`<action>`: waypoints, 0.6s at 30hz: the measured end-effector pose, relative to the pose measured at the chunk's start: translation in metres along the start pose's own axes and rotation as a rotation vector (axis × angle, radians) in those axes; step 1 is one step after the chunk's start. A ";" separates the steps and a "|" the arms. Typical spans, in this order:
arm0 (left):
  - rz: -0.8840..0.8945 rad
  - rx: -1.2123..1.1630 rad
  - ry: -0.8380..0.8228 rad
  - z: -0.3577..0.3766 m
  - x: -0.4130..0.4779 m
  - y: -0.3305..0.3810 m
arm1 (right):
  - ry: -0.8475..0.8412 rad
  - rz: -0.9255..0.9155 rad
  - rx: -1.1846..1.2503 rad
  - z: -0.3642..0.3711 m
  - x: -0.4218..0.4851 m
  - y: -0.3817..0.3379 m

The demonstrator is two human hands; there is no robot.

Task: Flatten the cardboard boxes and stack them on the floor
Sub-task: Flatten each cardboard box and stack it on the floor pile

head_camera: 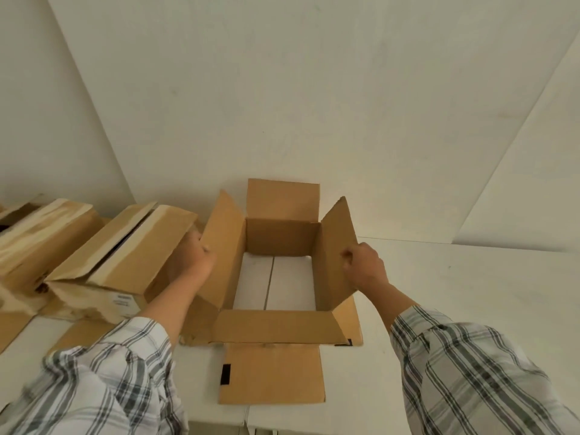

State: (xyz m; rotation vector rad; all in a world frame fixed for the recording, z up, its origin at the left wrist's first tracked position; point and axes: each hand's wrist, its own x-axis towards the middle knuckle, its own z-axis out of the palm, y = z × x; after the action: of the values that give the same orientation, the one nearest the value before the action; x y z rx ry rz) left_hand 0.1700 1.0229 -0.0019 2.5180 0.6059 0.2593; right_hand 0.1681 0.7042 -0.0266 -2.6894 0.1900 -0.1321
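Observation:
A brown cardboard box stands open on the white table. All its top flaps stick out, and the white table shows through its open bottom. My left hand grips the edge of the left flap. My right hand is closed on the edge of the right flap. The near flap lies flat toward me with a strip of black tape on it.
Two more taped cardboard boxes lie on the table to the left, close beside the open one. White walls rise behind the table. The table's front edge runs along the bottom of the view.

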 end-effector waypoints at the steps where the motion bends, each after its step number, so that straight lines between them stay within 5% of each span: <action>1: 0.026 0.001 0.019 -0.001 -0.010 0.009 | -0.001 -0.016 -0.022 -0.002 -0.001 -0.003; 11: 0.388 -0.051 0.125 -0.021 -0.082 0.079 | 0.116 0.053 0.062 -0.036 -0.011 -0.014; 18: 0.768 0.125 -0.220 -0.024 -0.139 0.077 | 0.162 0.308 0.638 -0.065 0.007 -0.031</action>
State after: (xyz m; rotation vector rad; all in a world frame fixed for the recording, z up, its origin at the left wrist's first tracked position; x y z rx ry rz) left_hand 0.0685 0.9100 0.0513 2.7400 -0.4665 0.2101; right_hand 0.1706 0.7041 0.0456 -1.9885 0.5135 -0.2652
